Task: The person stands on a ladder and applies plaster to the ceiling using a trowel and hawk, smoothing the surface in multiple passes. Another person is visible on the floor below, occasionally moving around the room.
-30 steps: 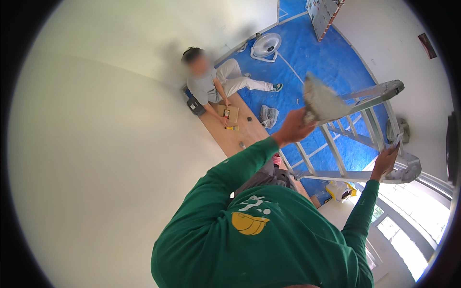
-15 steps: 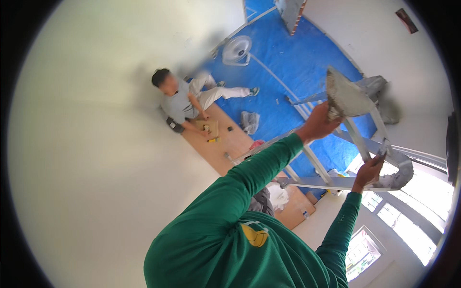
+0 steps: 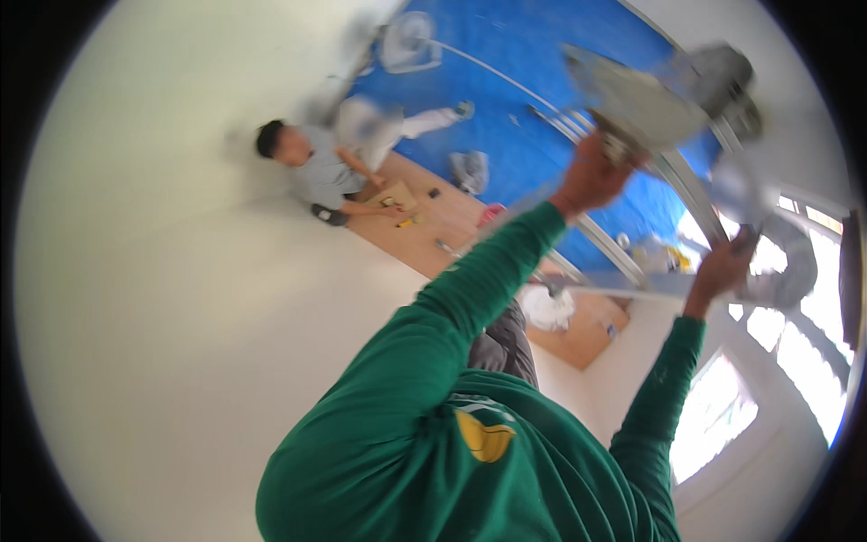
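Observation:
My left hand (image 3: 591,179) is closed round the underside of a flat hawk board (image 3: 643,101) smeared with grey-white plaster, held up at the upper right. Lower and further right, my right hand (image 3: 720,275) grips the dark handle of a putty knife (image 3: 746,240). The blade is smeared by motion, so its shape is unclear. Both arms reach out over an aluminium stepladder (image 3: 610,251), whose rungs show below the hands. A blurred grey object (image 3: 716,77) is behind the hawk; I cannot tell what it is.
Blue sheeting (image 3: 506,86) covers the floor below. A person (image 3: 316,167) sits against the left wall beside a brown board (image 3: 429,212), hands over small items. A white fan (image 3: 409,43) stands beyond, a plastic bag (image 3: 470,172) nearer. Bright windows (image 3: 718,420) are at right.
My view has shifted, so the floor, the person and the fan sit differently. The hawk is further up in view, tilted differently. My right hand with the putty knife has moved up and right.

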`<state>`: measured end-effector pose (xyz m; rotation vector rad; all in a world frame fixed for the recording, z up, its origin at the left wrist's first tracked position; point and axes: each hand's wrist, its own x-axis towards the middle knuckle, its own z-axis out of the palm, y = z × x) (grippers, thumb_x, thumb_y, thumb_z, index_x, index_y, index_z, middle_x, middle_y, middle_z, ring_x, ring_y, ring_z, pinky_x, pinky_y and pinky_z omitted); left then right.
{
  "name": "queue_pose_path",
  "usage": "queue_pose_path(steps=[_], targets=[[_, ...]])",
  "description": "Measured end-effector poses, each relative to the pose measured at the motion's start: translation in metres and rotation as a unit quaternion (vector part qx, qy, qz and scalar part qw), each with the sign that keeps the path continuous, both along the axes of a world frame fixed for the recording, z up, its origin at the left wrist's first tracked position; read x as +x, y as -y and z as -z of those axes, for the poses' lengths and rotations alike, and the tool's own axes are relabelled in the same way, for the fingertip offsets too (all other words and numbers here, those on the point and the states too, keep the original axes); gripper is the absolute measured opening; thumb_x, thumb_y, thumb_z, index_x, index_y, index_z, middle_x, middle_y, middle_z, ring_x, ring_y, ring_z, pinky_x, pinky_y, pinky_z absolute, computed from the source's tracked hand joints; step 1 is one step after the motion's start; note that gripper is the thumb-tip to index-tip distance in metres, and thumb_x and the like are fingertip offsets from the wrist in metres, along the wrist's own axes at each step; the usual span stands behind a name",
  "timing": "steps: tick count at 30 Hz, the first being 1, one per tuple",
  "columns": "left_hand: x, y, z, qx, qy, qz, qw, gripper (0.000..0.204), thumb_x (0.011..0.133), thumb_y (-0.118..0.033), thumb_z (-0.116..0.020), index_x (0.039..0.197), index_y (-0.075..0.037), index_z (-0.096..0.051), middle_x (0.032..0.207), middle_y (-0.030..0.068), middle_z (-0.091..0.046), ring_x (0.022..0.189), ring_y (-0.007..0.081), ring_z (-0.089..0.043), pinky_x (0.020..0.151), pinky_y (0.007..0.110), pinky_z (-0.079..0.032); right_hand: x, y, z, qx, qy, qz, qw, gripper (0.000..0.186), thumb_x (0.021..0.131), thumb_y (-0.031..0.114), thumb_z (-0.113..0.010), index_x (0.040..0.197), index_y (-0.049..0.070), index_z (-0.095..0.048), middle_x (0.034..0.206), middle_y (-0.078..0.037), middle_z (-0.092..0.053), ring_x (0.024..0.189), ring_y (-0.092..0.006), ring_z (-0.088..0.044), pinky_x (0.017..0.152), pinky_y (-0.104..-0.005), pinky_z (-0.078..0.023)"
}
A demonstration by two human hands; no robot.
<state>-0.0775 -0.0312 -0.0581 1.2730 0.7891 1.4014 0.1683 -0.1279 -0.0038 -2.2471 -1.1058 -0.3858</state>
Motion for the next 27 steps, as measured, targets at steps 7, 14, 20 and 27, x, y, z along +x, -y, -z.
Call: queue_pose_path(steps=[7, 14, 20, 27], targets=[[0.005, -0.001, 0.001, 0.048, -0.036, -0.093, 0.994, 0.028, 0.089, -0.013, -0.076, 0.109, 0.002, -0.064, 0.097, 0.0153, -0.074, 0.086, 0.031, -0.072, 0.077, 0.037, -0.056, -0.019, -0.006, -0.017, 0.051, 0.062, -0.073, 0.994, 0.038, 0.107, 0.026, -0.052, 0.138, 0.008, -0.062, 0.119, -0.015, -0.073, 0.102, -0.0342, -0.072, 0.083, -0.043, -0.056], [0.007, 0.009, -0.001, 0.094, -0.078, -0.134, 0.983, 0.035, 0.095, -0.021, -0.075, 0.116, 0.001, -0.057, 0.107, 0.0075, -0.064, 0.086, 0.0162, -0.059, 0.074, 0.03, -0.049, -0.015, 0.005, -0.017, 0.059, 0.048, -0.081, 0.994, 0.036, 0.106, 0.023, -0.052, 0.138, 0.009, -0.063, 0.109, -0.012, -0.074, 0.088, -0.0328, -0.072, 0.072, -0.0428, -0.055], [-0.004, 0.022, 0.01, 0.043, -0.105, -0.151, 0.982, 0.059, 0.098, -0.032, -0.068, 0.137, 0.006, -0.045, 0.117, 0.0171, -0.062, 0.101, 0.0257, -0.06, 0.09, 0.039, -0.049, -0.017, 0.012, -0.029, 0.073, 0.06, -0.139, 0.986, 0.037, 0.1, 0.007, -0.056, 0.136, 0.004, -0.063, 0.123, -0.016, -0.072, 0.096, -0.0318, -0.073, 0.072, -0.0397, -0.054], [0.003, 0.011, 0.002, 0.066, -0.015, -0.097, 0.993, 0.046, 0.096, -0.019, -0.069, 0.131, 0.006, -0.054, 0.119, 0.0135, -0.066, 0.104, 0.0194, -0.063, 0.094, 0.034, -0.049, -0.02, 0.013, -0.04, 0.066, 0.058, -0.153, 0.984, 0.049, 0.096, 0.005, -0.055, 0.145, 0.009, -0.058, 0.127, -0.013, -0.069, 0.092, -0.0277, -0.07, 0.071, -0.0371, -0.047]])
